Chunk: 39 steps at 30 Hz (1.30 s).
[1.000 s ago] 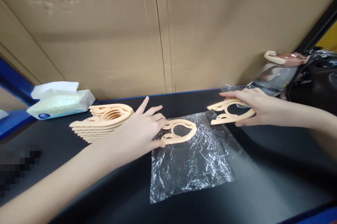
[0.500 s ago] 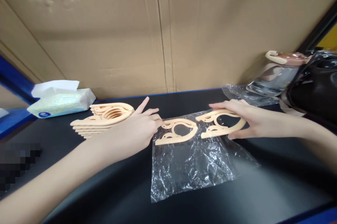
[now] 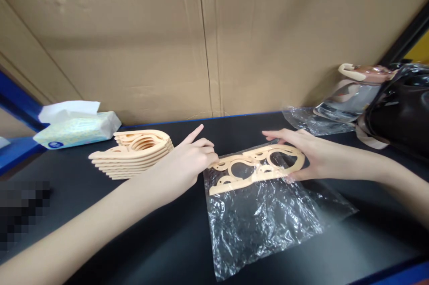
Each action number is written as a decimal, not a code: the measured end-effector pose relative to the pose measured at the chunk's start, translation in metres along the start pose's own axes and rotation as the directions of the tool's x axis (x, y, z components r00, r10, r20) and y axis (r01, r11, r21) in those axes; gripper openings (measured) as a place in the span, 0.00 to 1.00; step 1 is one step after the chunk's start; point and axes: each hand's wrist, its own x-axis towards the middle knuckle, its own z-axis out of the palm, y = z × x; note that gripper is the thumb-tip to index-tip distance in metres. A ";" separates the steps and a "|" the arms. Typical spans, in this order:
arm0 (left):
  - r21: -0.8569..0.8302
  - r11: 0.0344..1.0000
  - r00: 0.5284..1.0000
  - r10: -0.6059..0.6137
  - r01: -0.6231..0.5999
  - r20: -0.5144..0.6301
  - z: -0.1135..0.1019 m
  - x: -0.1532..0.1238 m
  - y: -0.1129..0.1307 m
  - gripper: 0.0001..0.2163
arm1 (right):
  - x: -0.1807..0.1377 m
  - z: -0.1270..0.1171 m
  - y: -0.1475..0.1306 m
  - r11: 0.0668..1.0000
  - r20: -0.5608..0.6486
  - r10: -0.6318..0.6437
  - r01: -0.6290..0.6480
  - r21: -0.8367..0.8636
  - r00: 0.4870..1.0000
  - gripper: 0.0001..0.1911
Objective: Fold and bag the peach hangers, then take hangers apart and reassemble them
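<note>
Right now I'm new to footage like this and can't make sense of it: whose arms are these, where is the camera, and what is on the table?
There is no machine here. A person wears one camera on the head, looking forward and down, so both arms are their own. The right hand grips two overlapping peach plastic pieces at the top edge of a clear bag. The left hand touches their left end; whether its fingers pinch is unclear. On the black table lie a stack of like pieces and a tissue pack.
</note>
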 end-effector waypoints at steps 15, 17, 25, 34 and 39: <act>0.292 0.956 0.997 -0.010 -0.011 0.071 0.002 0.001 -0.005 0.12 | 0.006 0.013 0.001 0.997 -0.025 0.010 -0.008 0.079 1.000 0.59; 0.301 0.953 0.998 0.003 -0.020 0.056 0.001 0.001 -0.005 0.11 | 0.003 0.009 0.006 0.995 -0.010 0.069 -0.068 0.072 0.998 0.60; 0.252 0.967 1.000 0.024 -0.028 0.018 0.004 0.001 -0.009 0.11 | 0.011 0.024 0.011 0.979 -0.027 0.034 -0.028 0.203 0.999 0.56; 0.187 0.982 0.999 -0.006 -0.004 0.054 0.004 0.000 -0.013 0.09 | 0.018 0.042 -0.007 0.989 -0.161 -0.017 0.040 0.145 0.987 0.50; 0.160 0.987 0.997 -0.023 0.009 0.080 0.002 0.000 -0.012 0.09 | 0.018 0.047 -0.008 0.986 -0.204 -0.038 0.070 0.151 0.978 0.46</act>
